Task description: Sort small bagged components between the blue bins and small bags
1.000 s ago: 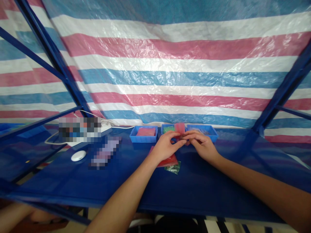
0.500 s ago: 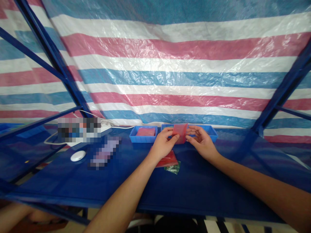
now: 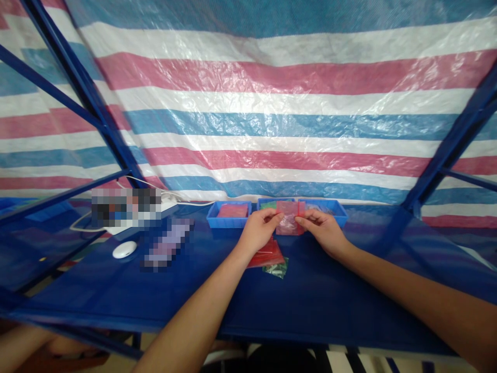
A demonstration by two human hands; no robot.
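Observation:
Both my hands hold one small translucent red plastic bag upright above the blue table. My left hand pinches the bag's left top edge. My right hand pinches its right top edge. Under my left hand lie a flat red bag and a green bag on the table. Behind the held bag stand three blue trays: one with red bags, a middle one with green contents, and a right one.
A white mouse lies at the left, near a blurred-out box and a white cable. A striped tarpaulin hangs behind the table. Blue frame bars slant on both sides. Another person's limb shows at bottom left.
The red bag was lifted up near the trays, then came down a little; both hands now pinch its top edge and hold it spread between them.

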